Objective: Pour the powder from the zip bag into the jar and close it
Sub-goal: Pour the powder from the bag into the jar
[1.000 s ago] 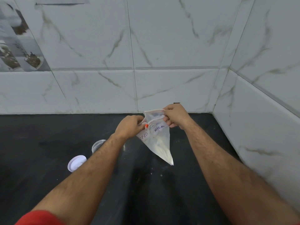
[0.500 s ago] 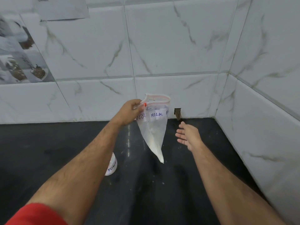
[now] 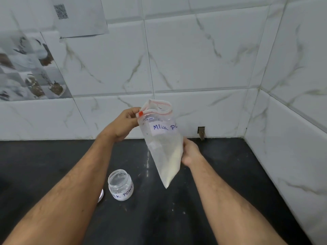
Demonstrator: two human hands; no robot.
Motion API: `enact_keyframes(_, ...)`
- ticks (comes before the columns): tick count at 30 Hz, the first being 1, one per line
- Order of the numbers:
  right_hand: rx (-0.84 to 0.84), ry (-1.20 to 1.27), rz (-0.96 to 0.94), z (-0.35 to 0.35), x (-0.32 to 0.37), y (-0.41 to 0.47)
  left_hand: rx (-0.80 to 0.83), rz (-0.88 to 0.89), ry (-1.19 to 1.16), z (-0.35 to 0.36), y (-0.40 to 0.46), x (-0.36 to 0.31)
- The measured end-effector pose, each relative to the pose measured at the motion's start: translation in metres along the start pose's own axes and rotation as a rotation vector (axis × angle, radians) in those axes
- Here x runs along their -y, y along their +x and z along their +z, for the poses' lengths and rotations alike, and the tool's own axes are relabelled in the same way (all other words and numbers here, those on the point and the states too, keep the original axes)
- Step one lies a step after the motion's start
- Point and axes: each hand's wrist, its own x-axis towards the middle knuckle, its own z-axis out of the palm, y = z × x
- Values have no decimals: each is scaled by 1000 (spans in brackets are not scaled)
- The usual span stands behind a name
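A clear zip bag (image 3: 164, 147) labelled "MILK PO…" hangs in the air with its mouth open at the top and white powder settled in its lower corner. My left hand (image 3: 125, 122) pinches the bag's top left corner beside the red zip slider. My right hand (image 3: 190, 152) grips the bag's right side, partly hidden behind it. Below left, a small clear jar (image 3: 120, 185) labelled "MILK POWD…" stands open on the black counter (image 3: 203, 209). Its white lid (image 3: 100, 195) lies just left of it, mostly hidden by my left forearm.
White marble-pattern tiles form the back wall and the right wall, meeting in a corner at the right. A small dark notch (image 3: 201, 132) sits at the base of the back wall. A few powder specks dot the counter in front of the jar.
My right hand let go of the bag's top, dropped away, then came back to grip the bag's right side. The bag's mouth is now open. The view tilted up and the jar came out from behind my left arm.
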Motion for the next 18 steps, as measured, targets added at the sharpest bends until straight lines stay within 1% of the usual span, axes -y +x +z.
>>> enact_keyframes(2,-36,37,-95,7,10,3,-94,-17,-79,-11,-5,6)
enact_keyframes(4,-32,35,-158,16,21,2,-202,-20,-166,-21,-9,11)
enact_keyframes(6,14,1,-219,29,31,-3,-305,-19,-253,-29,-9,19)
enact_keyframes(8,72,-93,-283,45,38,-10,-367,-16,-361,-33,-8,25)
enact_keyframes(10,109,-194,-329,62,41,-18,-397,21,-459,-35,-8,28)
enact_keyframes(14,91,-352,-432,83,43,-28,-405,79,-694,-39,-7,32)
enact_keyframes(16,65,-364,-478,89,42,-31,-398,78,-752,-43,-6,33)
enact_keyframes(18,47,-395,-541,89,43,-33,-365,73,-743,-42,-4,34)
